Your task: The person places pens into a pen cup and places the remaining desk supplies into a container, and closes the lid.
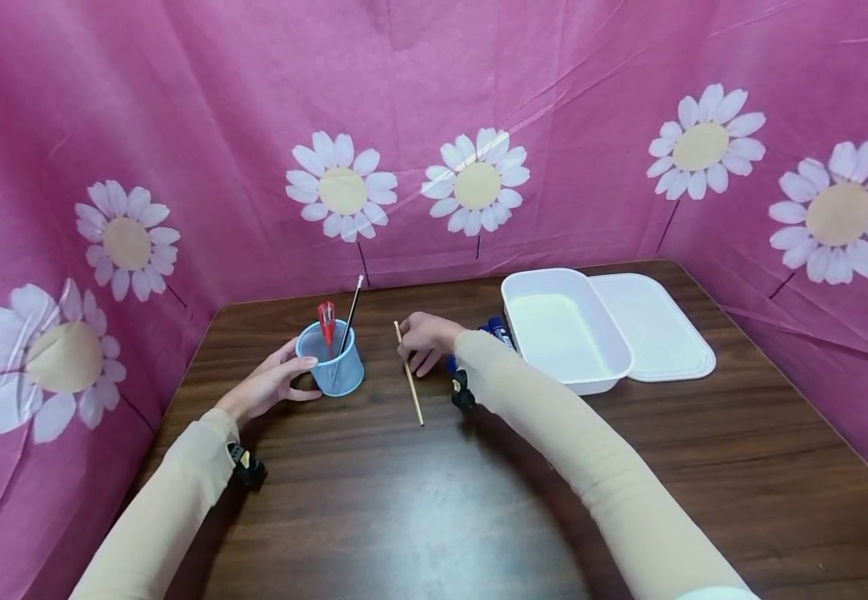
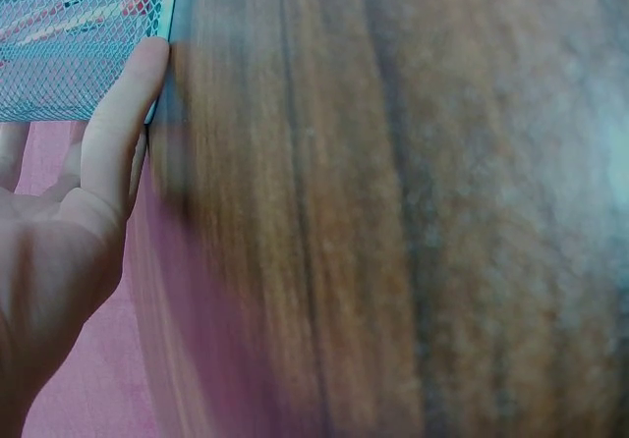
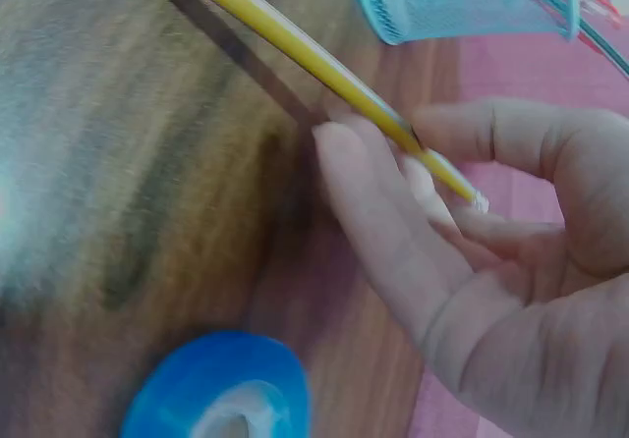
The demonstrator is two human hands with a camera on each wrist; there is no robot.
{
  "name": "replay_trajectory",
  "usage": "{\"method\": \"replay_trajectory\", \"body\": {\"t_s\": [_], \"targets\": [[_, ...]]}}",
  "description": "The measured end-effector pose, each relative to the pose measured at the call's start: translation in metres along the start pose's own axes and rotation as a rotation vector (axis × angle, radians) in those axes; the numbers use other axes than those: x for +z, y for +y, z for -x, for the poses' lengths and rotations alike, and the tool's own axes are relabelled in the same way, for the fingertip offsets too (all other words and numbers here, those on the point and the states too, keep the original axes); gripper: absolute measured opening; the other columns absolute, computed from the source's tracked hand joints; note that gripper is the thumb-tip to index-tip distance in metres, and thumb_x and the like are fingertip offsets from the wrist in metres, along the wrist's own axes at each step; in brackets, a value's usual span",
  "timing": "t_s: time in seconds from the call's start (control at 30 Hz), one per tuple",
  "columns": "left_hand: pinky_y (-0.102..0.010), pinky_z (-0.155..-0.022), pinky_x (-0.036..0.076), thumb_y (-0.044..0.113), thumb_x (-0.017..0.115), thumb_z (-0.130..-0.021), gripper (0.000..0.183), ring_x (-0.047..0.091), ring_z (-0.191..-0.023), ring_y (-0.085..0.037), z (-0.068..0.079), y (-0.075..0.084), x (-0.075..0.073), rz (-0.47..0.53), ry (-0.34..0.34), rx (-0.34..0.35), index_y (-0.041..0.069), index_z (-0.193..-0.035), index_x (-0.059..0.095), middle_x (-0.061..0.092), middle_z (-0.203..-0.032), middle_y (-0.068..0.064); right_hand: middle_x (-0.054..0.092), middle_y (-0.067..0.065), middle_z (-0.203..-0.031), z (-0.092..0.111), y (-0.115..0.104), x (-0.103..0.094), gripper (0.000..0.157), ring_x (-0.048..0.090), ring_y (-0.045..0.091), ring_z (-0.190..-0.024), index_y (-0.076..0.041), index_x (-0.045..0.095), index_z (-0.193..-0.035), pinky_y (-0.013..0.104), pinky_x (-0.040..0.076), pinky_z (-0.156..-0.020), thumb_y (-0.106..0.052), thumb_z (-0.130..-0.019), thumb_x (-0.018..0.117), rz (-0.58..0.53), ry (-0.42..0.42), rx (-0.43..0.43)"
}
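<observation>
A light-blue mesh pen cup (image 1: 346, 377) stands upright on the table, holding a red pen (image 1: 326, 323) and a dark pencil with a pale tip (image 1: 351, 315). My left hand (image 1: 272, 385) holds the cup from its left side, thumb toward me; in the left wrist view the thumb lies along the cup's base edge. To the right of the cup, my right hand (image 1: 428, 340) pinches a gold-yellow pencil (image 1: 411, 390) near its far end. In the right wrist view the pencil (image 3: 295, 53) casts a shadow on the table and passes between thumb and fingers.
Blue marker-like items (image 1: 500, 330) lie behind my right wrist, partly hidden by it. A white plastic box (image 1: 617, 379) stands right of them, with its white lid (image 1: 662, 329) beside it. A blue round thing with a pale centre (image 3: 221, 384) shows in the right wrist view. Pink flowered cloth surrounds the wooden table.
</observation>
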State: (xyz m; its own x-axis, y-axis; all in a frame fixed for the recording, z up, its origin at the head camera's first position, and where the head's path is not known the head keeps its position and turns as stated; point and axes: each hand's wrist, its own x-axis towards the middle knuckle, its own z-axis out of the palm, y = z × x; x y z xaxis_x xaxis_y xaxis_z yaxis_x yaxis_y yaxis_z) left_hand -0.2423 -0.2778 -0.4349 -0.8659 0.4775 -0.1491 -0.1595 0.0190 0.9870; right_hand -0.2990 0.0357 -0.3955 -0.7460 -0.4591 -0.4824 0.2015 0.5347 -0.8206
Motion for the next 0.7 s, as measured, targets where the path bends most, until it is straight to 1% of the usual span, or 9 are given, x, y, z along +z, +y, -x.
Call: {"method": "replay_trajectory", "body": {"t_s": [0.13,0.2,0.27,0.37,0.43,0.47,0.63,0.67,0.7], "targets": [[-0.063,-0.096,0.051,0.018,0.053,-0.105,0.067,0.031,-0.14,-0.026,0.0,-0.001,0.0,0.004,-0.004,0.004,0.015,-0.161,0.017,0.024,-0.158,-0.017,0.067,0.019,-0.098,0.005,-0.007,-0.006,0.057,0.072,0.034,-0.08,0.002,0.038,-0.144,0.044,0.064,-0.072,0.003,-0.092,0.062,-0.029,-0.085,0.027],[-0.063,-0.096,0.051,0.019,0.053,-0.105,0.067,0.034,-0.138,-0.023,0.001,-0.001,0.0,0.006,-0.002,0.006,0.016,-0.161,0.018,0.026,-0.157,-0.016,0.067,0.018,-0.099,0.008,-0.01,-0.01,0.058,0.072,0.036,-0.084,0.001,0.038,-0.145,0.045,0.064,-0.074,0.001,-0.093,0.063,-0.032,-0.119,0.032],[-0.064,-0.097,0.051,0.02,0.054,-0.105,0.066,0.037,-0.136,-0.021,0.001,-0.001,0.0,0.01,0.0,0.006,0.016,-0.161,0.019,0.027,-0.156,-0.016,0.067,0.016,-0.099,0.01,-0.014,-0.014,0.048,0.073,0.035,-0.087,0.002,0.047,-0.139,0.046,0.064,-0.075,-0.001,-0.094,0.065,-0.032,-0.15,0.031],[-0.064,-0.097,0.05,0.02,0.054,-0.105,0.064,0.041,-0.133,-0.018,0.001,-0.001,-0.001,0.02,0.007,0.002,0.016,-0.16,0.02,0.029,-0.155,-0.015,0.067,0.015,-0.097,0.012,-0.02,-0.019,0.026,0.073,0.034,-0.088,0.001,0.06,-0.12,0.046,0.063,-0.078,-0.005,-0.096,0.067,-0.032,-0.189,0.022],[-0.064,-0.097,0.05,0.019,0.054,-0.105,0.064,0.041,-0.133,-0.018,0.001,-0.001,-0.001,0.025,0.007,0.0,0.016,-0.16,0.021,0.029,-0.155,-0.015,0.069,0.016,-0.099,0.015,-0.024,-0.023,0.016,0.073,0.034,-0.09,-0.001,0.064,-0.111,0.047,0.063,-0.08,-0.007,-0.097,0.068,-0.035,-0.208,0.01],[-0.064,-0.097,0.05,0.019,0.054,-0.105,0.064,0.041,-0.133,-0.018,0.001,0.0,-0.001,0.026,0.008,0.0,0.016,-0.16,0.02,0.029,-0.155,-0.014,0.07,0.016,-0.101,0.016,-0.027,-0.025,0.016,0.072,0.035,-0.093,0.0,0.064,-0.111,0.049,0.062,-0.083,-0.009,-0.098,0.068,-0.033,-0.221,0.001],[-0.064,-0.097,0.05,0.019,0.054,-0.104,0.067,0.039,-0.134,-0.019,0.0,0.0,-0.001,0.027,0.005,-0.003,0.015,-0.161,0.018,0.027,-0.155,-0.015,0.072,0.019,-0.111,0.026,-0.038,-0.032,0.034,0.072,0.036,-0.1,0.006,0.06,-0.122,0.053,0.057,-0.093,-0.017,-0.099,0.068,-0.019,-0.273,-0.055],[-0.064,-0.097,0.05,0.019,0.054,-0.104,0.067,0.039,-0.135,-0.02,0.0,0.0,-0.001,0.025,0.003,-0.002,0.015,-0.161,0.018,0.026,-0.156,-0.015,0.072,0.019,-0.112,0.027,-0.04,-0.034,0.035,0.072,0.036,-0.1,0.007,0.06,-0.123,0.054,0.056,-0.094,-0.018,-0.099,0.068,-0.015,-0.277,-0.068],[-0.064,-0.096,0.05,0.019,0.054,-0.104,0.067,0.038,-0.135,-0.02,0.0,0.0,-0.001,0.024,0.002,-0.002,0.015,-0.161,0.018,0.026,-0.156,-0.015,0.071,0.019,-0.113,0.028,-0.041,-0.035,0.033,0.072,0.035,-0.099,0.006,0.061,-0.121,0.053,0.057,-0.093,-0.019,-0.099,0.068,-0.016,-0.277,-0.078]]}}
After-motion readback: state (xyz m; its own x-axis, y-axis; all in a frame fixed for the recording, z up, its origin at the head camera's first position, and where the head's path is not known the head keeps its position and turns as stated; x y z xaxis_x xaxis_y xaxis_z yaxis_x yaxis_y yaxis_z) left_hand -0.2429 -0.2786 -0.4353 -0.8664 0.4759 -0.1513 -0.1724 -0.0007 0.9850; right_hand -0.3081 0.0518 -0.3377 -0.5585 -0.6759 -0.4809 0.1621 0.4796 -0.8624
